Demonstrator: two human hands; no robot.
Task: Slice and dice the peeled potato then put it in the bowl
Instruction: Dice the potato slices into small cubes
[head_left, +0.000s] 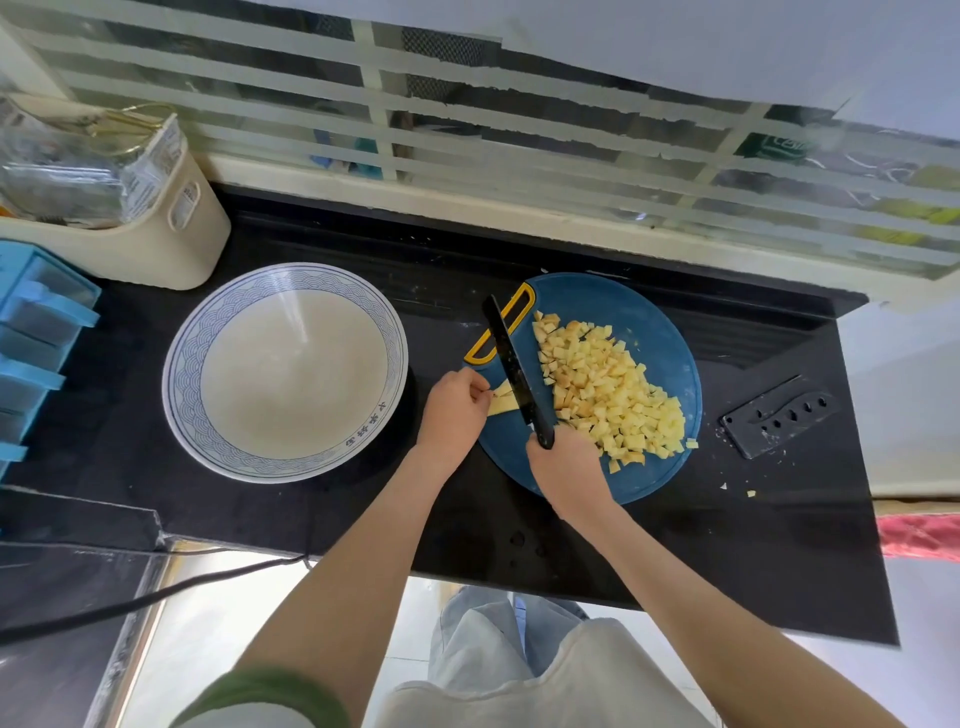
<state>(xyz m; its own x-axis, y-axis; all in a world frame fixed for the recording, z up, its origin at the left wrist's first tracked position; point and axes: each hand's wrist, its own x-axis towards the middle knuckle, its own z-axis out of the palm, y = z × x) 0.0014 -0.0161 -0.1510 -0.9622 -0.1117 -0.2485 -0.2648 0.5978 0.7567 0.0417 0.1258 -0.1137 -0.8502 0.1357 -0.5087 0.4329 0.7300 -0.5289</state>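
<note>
Blue cutting board (649, 322) on black counter (363, 519). Last potato strips (501, 402) at board's left edge. Left hand (452, 410) pinches them, fingers curled, close beside blade. Right hand (566, 467) wrapped round handle of black knife (511, 364), blade across strips. Diced pile (608, 389) heaped right of blade. Bowl (179, 384) left of board, no potato inside. Recommend: tuck fingertips back, short even crosscuts, knife tip down. Thin strips likely to slip.

No text was legible. Blue characters on the bowl (358, 441) rim and the basket (171, 249) label were too small to read.
</note>
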